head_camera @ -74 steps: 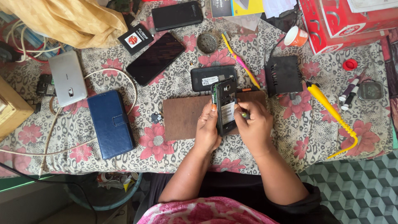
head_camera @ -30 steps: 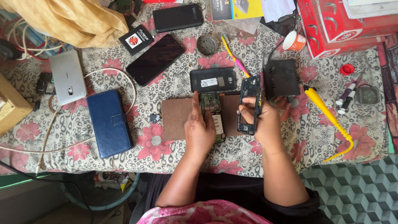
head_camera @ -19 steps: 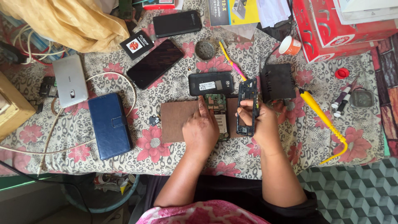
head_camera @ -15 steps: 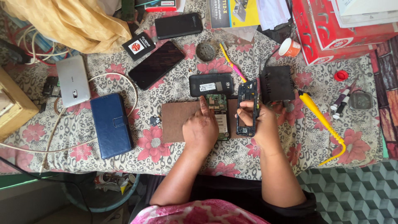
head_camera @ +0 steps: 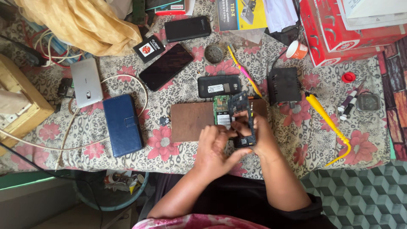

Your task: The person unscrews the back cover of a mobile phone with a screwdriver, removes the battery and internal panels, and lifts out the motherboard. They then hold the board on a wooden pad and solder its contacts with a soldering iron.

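My right hand [head_camera: 259, 135] grips a black phone frame [head_camera: 242, 115], held upright over a brown work board [head_camera: 191, 121]. My left hand [head_camera: 213, 148] reaches over to the same frame, fingertips touching its lower left edge. A green circuit board [head_camera: 221, 111] lies on the brown board just left of the frame, partly covered by it. A black phone back cover [head_camera: 218, 85] lies face down just beyond the board.
A floral cloth covers the table. On it lie a blue wallet case [head_camera: 123, 124], a silver phone [head_camera: 86, 82], a dark phone [head_camera: 166, 66], a black box [head_camera: 284, 86], a yellow soldering iron [head_camera: 329, 122], a yellow-pink toothbrush [head_camera: 243, 71] and red cartons [head_camera: 347, 25].
My left hand has left the green circuit board and come across to the black frame. My right hand has drawn the frame slightly toward me.
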Action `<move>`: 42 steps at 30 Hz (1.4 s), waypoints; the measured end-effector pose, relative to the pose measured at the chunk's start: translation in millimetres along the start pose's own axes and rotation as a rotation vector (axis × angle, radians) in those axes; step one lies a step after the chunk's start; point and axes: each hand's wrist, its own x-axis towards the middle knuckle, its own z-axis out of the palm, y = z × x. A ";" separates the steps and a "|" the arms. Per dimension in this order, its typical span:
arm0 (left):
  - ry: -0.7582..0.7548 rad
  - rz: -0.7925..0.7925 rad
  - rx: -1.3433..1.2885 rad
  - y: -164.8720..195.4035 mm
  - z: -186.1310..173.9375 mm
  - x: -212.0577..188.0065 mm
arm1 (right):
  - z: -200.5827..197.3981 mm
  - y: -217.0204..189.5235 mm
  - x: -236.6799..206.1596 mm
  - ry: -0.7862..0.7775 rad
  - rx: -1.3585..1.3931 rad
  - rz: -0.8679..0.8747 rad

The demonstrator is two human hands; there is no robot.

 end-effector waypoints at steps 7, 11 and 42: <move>-0.065 0.096 0.020 8.1 -9.9 -1.3 | 5.1 14.0 -14.9 -0.081 0.179 0.004; -0.088 0.066 -0.048 1.9 -13.5 -4.3 | 11.4 14.9 -19.8 -0.062 0.068 0.049; -0.642 -0.023 0.539 -159.5 -123.2 66.2 | -26.1 -13.7 -73.6 -0.158 -0.421 0.134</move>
